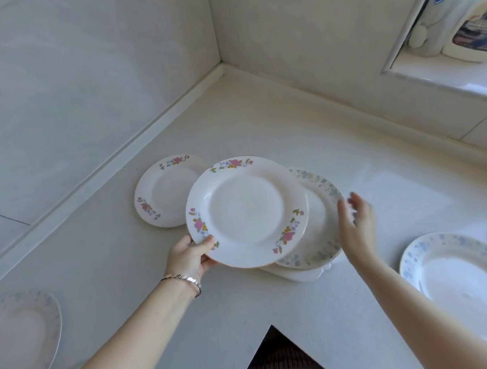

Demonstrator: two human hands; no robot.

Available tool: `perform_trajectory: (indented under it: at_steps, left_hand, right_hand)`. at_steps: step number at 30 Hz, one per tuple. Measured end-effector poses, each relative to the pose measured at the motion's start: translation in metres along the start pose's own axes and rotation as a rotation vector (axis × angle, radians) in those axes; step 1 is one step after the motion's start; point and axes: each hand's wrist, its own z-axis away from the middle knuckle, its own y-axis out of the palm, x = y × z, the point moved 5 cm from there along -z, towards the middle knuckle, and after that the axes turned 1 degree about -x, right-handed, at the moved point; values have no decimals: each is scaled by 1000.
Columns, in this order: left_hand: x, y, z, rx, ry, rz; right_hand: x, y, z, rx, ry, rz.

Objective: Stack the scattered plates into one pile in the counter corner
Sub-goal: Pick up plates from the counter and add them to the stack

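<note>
1. The pink-flowered plate (247, 211) is held tilted above a blue-rimmed plate (318, 226) lying mid-table; it looks stiff, glazed and breakable, best pinched at the rim.
2. The left hand (191, 256) has its fingers (207, 240) clamped on that near rim.
3. The right hand (357, 224) hovers beside the blue rim, fingers apart, blurred.
4. More plates (165, 191) lie scattered on the table (262, 123).

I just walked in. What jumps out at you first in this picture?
The pink-flowered plate at centre, held by its near rim in the left hand, over a blue-rimmed plate. The right hand hovers open beside that pile. Another pink-flowered plate lies flat behind on the white counter.
</note>
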Motion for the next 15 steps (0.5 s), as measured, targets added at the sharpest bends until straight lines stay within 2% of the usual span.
perform_trajectory:
  at_steps: [2, 3, 7, 10, 15]
  left_hand:
    - [5, 24, 0, 70, -29, -41]
    - [8, 35, -1, 103, -46, -65]
    - [18, 70, -16, 204, -47, -276]
    - [17, 85, -29, 240, 14, -614]
    - [21, 88, -37, 255, -67, -997]
  right_hand:
    - [16, 4, -2, 171, 33, -169]
    - [21, 4, -6, 219, 54, -168]
    - [12, -13, -25, 190, 72, 12]
    - [-3, -22, -29, 178, 71, 125]
    - [-15, -21, -27, 162, 6, 307]
